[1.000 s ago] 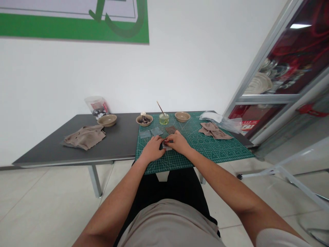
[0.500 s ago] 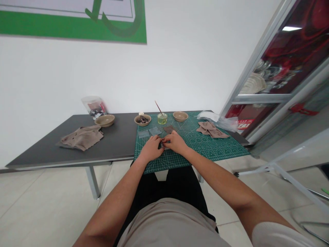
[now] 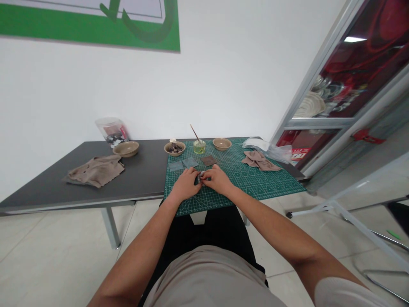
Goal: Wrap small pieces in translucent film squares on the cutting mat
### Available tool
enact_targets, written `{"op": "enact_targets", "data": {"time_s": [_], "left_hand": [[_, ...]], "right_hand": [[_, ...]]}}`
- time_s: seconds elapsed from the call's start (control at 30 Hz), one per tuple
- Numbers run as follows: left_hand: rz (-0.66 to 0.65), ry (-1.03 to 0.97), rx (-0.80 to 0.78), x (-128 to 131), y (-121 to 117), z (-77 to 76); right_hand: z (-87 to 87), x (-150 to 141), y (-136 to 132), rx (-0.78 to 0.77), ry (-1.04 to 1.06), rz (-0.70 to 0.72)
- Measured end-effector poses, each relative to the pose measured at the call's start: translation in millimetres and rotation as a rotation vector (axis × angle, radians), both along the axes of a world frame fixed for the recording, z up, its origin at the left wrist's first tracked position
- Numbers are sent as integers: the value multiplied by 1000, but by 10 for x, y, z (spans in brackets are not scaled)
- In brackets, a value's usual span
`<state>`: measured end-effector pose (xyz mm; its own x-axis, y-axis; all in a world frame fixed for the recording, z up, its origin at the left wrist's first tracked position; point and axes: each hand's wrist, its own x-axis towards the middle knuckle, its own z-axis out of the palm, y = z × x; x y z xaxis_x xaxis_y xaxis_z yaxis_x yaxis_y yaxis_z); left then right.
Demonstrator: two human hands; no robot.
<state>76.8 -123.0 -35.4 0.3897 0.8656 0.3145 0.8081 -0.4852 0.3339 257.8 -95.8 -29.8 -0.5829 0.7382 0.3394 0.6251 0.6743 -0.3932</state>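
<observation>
Right hand (image 3: 217, 181) pinching one small grey piece (image 3: 201, 174), left hand (image 3: 185, 186) curled against it, grip unclear! We're over the mat's (image 3: 255, 187) near half; fingers hide the long axis. Farther up the mat: two blue-grey sheets (image 3: 175, 166), one brown sheet (image 3: 208, 160).

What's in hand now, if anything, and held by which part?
Apparently a small greyish piece, at the fingertips of the left hand and right hand. Which part each grips can't be told; the hands cover most of it.
</observation>
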Motion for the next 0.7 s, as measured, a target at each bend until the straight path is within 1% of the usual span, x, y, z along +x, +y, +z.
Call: {"op": "enact_targets", "data": {"time_s": [0.1,0.23,0.33,0.43,0.57,0.7], "left_hand": [[4,8,-11,0,-5,12],[8,3,-22,0,-7,22],[4,3,-5,5,-9,14],[12,5,5,14,-14,4],[13,-3,9,17,-23,2],[5,3,9,9,-24,10]], "right_hand": [[-48,-34,98,-2,12,-24],[-88,0,182,-2,41,-102],[-82,51,142,20,34,-133],[-62,72,40,38,13,-150],[-56,21,-56,44,8,-106],[-65,-56,-1,20,5,-45]]}}
